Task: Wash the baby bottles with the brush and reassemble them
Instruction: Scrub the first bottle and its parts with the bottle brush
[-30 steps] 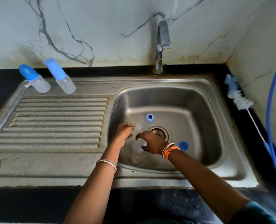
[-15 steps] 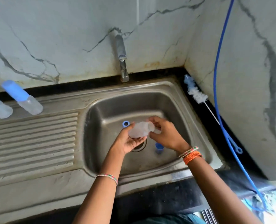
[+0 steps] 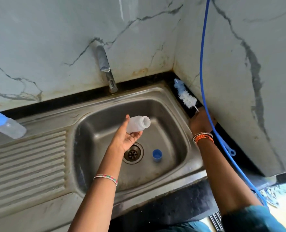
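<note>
From the head camera, the left hand (image 3: 128, 139) grips an open clear bottle (image 3: 137, 123) on its side above the sink (image 3: 180, 104), mouth toward the brush (image 3: 185, 96). The right hand (image 3: 200, 123) reaches the brush wire on the counter right of the sink; whether it grasps it I cannot tell. A blue cap (image 3: 157, 155) stands inside the sink beside the drain (image 3: 133, 154), and a capped bottle (image 3: 8, 125) lies left of the sink.

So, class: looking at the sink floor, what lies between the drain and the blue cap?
Nothing: in the head view, only bare steel sink floor separates the drain from the upright blue cap.
</note>
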